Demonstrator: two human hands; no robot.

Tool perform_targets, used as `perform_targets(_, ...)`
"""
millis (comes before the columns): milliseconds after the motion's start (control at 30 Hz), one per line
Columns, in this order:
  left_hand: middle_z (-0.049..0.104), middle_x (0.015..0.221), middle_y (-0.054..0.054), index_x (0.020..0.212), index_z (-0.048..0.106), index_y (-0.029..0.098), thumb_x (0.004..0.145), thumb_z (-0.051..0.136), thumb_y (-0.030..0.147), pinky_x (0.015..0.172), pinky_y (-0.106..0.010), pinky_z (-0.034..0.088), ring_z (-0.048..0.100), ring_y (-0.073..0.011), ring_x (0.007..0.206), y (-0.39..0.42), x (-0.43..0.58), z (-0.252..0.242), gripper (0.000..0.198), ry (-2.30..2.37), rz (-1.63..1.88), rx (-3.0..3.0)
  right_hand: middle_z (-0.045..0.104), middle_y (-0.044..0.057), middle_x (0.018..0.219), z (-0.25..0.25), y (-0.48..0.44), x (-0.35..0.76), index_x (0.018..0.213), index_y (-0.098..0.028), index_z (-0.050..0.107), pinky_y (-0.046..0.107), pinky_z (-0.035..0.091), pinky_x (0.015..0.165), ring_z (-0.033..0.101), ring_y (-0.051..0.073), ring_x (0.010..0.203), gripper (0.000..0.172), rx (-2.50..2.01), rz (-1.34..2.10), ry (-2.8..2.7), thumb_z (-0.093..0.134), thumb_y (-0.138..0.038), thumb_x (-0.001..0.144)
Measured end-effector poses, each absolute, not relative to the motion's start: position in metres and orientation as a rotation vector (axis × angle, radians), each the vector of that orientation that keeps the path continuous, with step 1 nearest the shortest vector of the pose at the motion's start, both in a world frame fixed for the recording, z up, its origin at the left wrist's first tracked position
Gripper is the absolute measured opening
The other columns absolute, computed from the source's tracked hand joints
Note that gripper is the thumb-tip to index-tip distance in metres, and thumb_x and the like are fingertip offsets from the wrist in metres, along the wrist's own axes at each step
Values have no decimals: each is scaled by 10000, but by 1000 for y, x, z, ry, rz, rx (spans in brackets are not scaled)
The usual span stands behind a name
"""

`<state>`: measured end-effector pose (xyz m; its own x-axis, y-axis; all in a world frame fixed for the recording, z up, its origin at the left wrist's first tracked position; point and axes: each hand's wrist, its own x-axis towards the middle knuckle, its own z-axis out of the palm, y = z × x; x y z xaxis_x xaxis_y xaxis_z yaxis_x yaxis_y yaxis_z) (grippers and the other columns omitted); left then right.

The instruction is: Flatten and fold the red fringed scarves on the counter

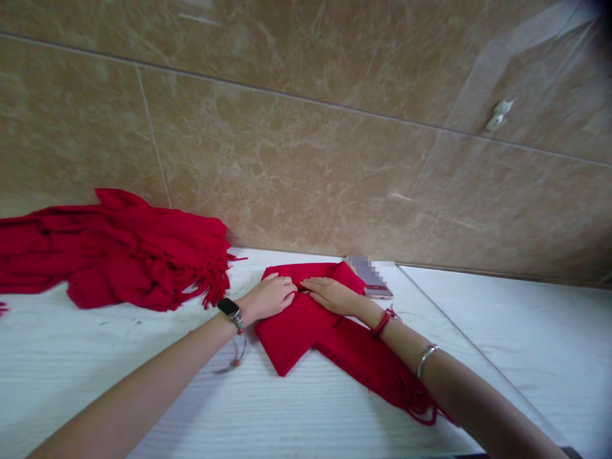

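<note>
A red fringed scarf lies partly folded on the white table, near the wall. My left hand rests on its upper left part with fingers curled and pressed down. My right hand lies flat on the cloth beside it, fingers stretched toward the left hand. The scarf's long tail runs under my right forearm toward the lower right, ending in fringe.
A pile of several red fringed scarves sits at the left against the brown marble wall. A phone lies just behind the folded scarf. A seam divides the table from a second white surface at the right.
</note>
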<state>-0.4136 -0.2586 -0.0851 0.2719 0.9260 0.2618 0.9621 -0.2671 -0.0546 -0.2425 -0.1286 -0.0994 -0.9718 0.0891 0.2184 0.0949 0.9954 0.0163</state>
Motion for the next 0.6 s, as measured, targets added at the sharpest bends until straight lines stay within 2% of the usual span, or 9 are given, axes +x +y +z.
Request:
perform_targets(100,630,858,-42,846,618,166,875,389,200,835,-319,383,571,-159,835,-257,-418,-86,234,-1713,-206,-2316,538,116,1235,-98,-126,-241,1218,-79,501,357,344,1032,440,202,1189,390,18,-151,-2933,295,-198,908)
perform_targets(267,620,816,-44,806,607,159,872,399,206,798,-324,374,564,-162,792,-258,-418,-86,223,-1706,-191,-2253,529,137,1239,-100,-128,-236,1215,-67,497,367,358,1025,438,203,1194,390,-93,-166,-2894,306,-203,903)
perform_targets(367,626,934,-51,937,597,174,880,387,207,826,-338,357,562,-165,865,-256,-418,-91,220,-1708,-253,-2240,498,161,1264,-106,-126,-234,1224,-66,485,380,375,1007,423,223,1205,402,-273,-193,-2835,346,-255,897)
perform_targets(500,546,1222,-1,1166,504,262,907,353,239,976,-406,232,445,-190,1151,-255,-425,-101,300,-1683,-314,-2308,471,186,1281,-115,-121,-232,1236,-54,465,410,366,1001,411,248,1212,424,-382,-224,-2808,357,-285,897)
perform_targets(600,554,1222,11,1198,485,270,920,336,280,1004,-398,199,452,-176,1155,-258,-429,-102,316,-1723,-257,-2361,455,197,1291,-118,-118,-230,1236,-31,463,406,350,1013,395,258,1221,434,-396,-213,-2821,356,-282,898)
